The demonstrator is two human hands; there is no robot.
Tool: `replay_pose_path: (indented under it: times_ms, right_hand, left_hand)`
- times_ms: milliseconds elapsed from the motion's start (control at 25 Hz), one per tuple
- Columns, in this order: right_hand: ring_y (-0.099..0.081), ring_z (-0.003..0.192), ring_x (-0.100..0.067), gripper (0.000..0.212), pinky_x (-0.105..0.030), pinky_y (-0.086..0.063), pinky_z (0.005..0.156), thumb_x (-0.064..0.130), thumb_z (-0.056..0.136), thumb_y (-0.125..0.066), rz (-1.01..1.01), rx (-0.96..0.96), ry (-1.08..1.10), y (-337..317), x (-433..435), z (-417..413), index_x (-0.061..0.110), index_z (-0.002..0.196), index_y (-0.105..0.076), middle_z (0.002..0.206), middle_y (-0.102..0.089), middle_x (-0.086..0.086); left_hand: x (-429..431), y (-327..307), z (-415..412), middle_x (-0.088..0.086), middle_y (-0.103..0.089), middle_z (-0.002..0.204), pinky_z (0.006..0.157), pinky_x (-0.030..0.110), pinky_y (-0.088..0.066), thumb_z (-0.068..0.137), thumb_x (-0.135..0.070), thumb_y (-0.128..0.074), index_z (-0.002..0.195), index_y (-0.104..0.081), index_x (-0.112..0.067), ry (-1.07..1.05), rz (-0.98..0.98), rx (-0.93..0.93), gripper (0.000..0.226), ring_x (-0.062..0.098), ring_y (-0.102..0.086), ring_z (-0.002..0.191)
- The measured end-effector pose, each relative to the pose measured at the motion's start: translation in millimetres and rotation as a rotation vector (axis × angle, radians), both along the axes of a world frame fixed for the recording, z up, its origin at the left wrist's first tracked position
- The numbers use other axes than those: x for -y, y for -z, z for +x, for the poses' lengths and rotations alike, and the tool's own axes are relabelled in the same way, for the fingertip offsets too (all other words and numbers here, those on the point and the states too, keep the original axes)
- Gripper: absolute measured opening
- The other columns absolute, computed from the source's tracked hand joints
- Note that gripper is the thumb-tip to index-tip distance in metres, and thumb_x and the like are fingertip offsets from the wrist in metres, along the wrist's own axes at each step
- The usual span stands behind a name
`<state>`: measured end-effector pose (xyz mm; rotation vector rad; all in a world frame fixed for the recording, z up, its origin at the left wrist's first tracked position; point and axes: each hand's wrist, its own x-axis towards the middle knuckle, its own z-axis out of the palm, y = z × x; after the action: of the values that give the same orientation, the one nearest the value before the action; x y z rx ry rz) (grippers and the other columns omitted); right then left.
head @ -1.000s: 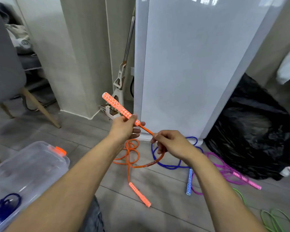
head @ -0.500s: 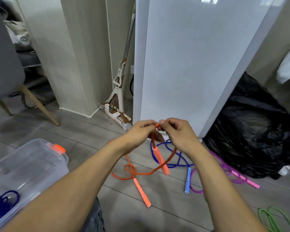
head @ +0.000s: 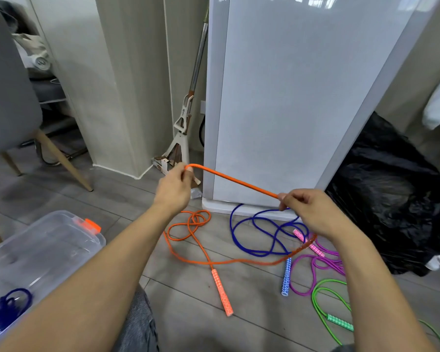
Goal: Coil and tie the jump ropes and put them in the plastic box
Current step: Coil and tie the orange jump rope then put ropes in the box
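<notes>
Coiling of the orange rope (head: 235,182) just begun, not yet tied; left hand (head: 174,190) closed, pinching the cord at a bend, held up in front of the white cabinet (head: 290,97); right hand (head: 313,212) closed too, gripping the same cord further to the right, a straight span stretched between the two; from under the right hand, a blurred length sagging down and back to the left across the floor (head: 163,301), joining loose loops below the left hand; one orange handle (head: 221,292) flat on the floor, near; the other handle not to be found in view. Plastic box (head: 61,240) at near left, open, with a dark blue coiled rope (head: 8,303) already inside; blue rope (head: 259,235), pink rope (head: 320,262) and green rope (head: 325,298) loose on the floor to the right, untouched. Next, probably: bring the right hand to the left one, pass the cord over as a new loop, reach again for more slack; needed, equal loop length and a firm left pinch, otherwise loops may slip; some risk of the trailing cord catching the blue rope where it crosses.
</notes>
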<state>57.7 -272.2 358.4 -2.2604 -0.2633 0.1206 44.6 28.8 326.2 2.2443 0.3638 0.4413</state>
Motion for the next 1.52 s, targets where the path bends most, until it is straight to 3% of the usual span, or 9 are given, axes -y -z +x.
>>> replay_pose_path:
  times_ms: [80, 200, 320, 480, 720, 1040, 1240, 1440, 1520]
  right_hand:
    - [-0.035, 0.058, -0.02, 0.034, -0.029, -0.029, 0.055, 0.036, 0.097, -0.06, -0.013, 0.027, 0.042, 0.4, 7.1, 2.5, 0.02, 0.072, -0.075, 0.057, -0.042, -0.001]
    - [-0.031, 0.051, -0.018, 0.035, -0.026, -0.025, 0.049, 0.023, 0.101, -0.049, 0.055, 0.003, 0.06, 2.6, -1.3, 1.6, 0.017, 0.082, -0.077, 0.056, -0.039, 0.0]
    - [-0.029, 0.042, -0.007, 0.036, -0.019, -0.026, 0.042, 0.015, 0.101, -0.044, 0.213, -0.02, 0.043, 0.4, -25.5, -4.9, 0.02, 0.091, -0.078, 0.057, -0.046, 0.003]
    - [-0.036, 0.04, -0.008, 0.019, -0.023, -0.033, 0.046, 0.014, 0.102, -0.051, 0.352, -0.033, -0.038, 2.0, -61.5, -17.4, 0.019, 0.106, -0.069, 0.079, -0.075, -0.002]
    - [-0.066, 0.058, -0.005, 0.008, -0.034, -0.053, 0.058, 0.018, 0.09, -0.07, 0.34, 0.107, 0.077, 16.3, -91.8, -29.8, 0.022, 0.083, -0.067, 0.072, -0.074, 0.003]
    - [-0.066, 0.08, -0.011, 0.015, -0.037, -0.057, 0.072, 0.027, 0.095, -0.057, 0.026, 0.185, -0.045, 20.0, -103.2, -39.9, 0.032, 0.105, -0.066, 0.087, -0.07, 0.009]
    - [-0.053, 0.044, -0.005, 0.03, -0.029, -0.047, 0.055, 0.042, 0.102, -0.047, -0.08, -0.041, -0.192, 18.3, -92.7, -35.6, 0.024, 0.086, -0.064, 0.053, -0.061, 0.001]
    - [-0.04, 0.044, -0.013, 0.03, -0.024, -0.036, 0.049, 0.026, 0.103, -0.047, -0.072, -0.272, -0.384, 12.2, -68.9, -31.5, 0.016, 0.085, -0.068, 0.05, -0.05, 0.003]
    - [-0.037, 0.045, -0.013, 0.029, -0.024, -0.033, 0.047, 0.024, 0.103, -0.049, -0.103, -0.31, -0.346, 9.4, -56.1, -27.1, 0.015, 0.083, -0.068, 0.05, -0.048, 0.002]
  left_hand:
    - [-5.3, 1.7, 1.9, -0.002, -0.045, 0.059, 0.062, 0.033, -0.036, 0.103, -0.028, -0.041, 0.081, -0.061, -0.011, -0.061, -0.166, -0.048, 0.034, 0.028, -0.045, 0.062]
    - [14.1, -9.9, -1.1, -0.003, -0.031, 0.044, 0.041, 0.018, -0.023, 0.097, -0.019, -0.035, 0.072, -0.05, -0.012, -0.073, -0.811, -0.196, 0.031, 0.015, -0.024, 0.036]
    - [33.3, -20.7, -6.5, 0.0, -0.039, 0.047, 0.037, 0.016, -0.022, 0.095, -0.009, -0.035, 0.08, -0.052, -0.008, 0.055, -1.088, -0.187, 0.022, 0.009, -0.025, 0.033]
    - [44.1, -25.3, -15.1, 0.017, -0.074, 0.09, 0.064, 0.033, -0.06, 0.102, -0.012, -0.045, 0.107, -0.062, 0.003, 0.229, -1.17, -0.181, 0.023, 0.026, -0.072, 0.071]
    - [57.6, -16.2, -18.4, 0.025, -0.069, 0.114, 0.087, 0.044, -0.059, 0.104, -0.01, -0.042, 0.12, -0.061, 0.007, 0.377, -1.228, -0.274, 0.031, 0.033, -0.071, 0.1]
    - [61.7, -15.7, -17.1, 0.016, -0.068, 0.083, 0.06, 0.033, -0.059, 0.105, -0.012, -0.041, 0.105, -0.055, -0.002, 0.209, -1.143, -0.165, 0.017, 0.024, -0.071, 0.072]
    - [49.9, -17.6, -3.8, 0.018, -0.064, 0.078, 0.055, 0.036, -0.061, 0.105, -0.007, -0.035, 0.097, -0.047, -0.003, 0.026, -1.406, 0.018, 0.014, 0.026, -0.071, 0.062]
    - [19.1, -13.8, 10.1, -0.004, -0.036, 0.044, 0.035, 0.012, -0.026, 0.101, -0.003, -0.031, 0.08, -0.042, -0.015, -0.231, -1.298, 0.136, 0.026, 0.007, -0.03, 0.03]
    - [6.1, -8.8, 13.1, -0.004, -0.04, 0.047, 0.037, 0.014, -0.026, 0.101, -0.007, -0.032, 0.08, -0.042, -0.016, -0.266, -1.122, 0.169, 0.026, 0.007, -0.033, 0.032]
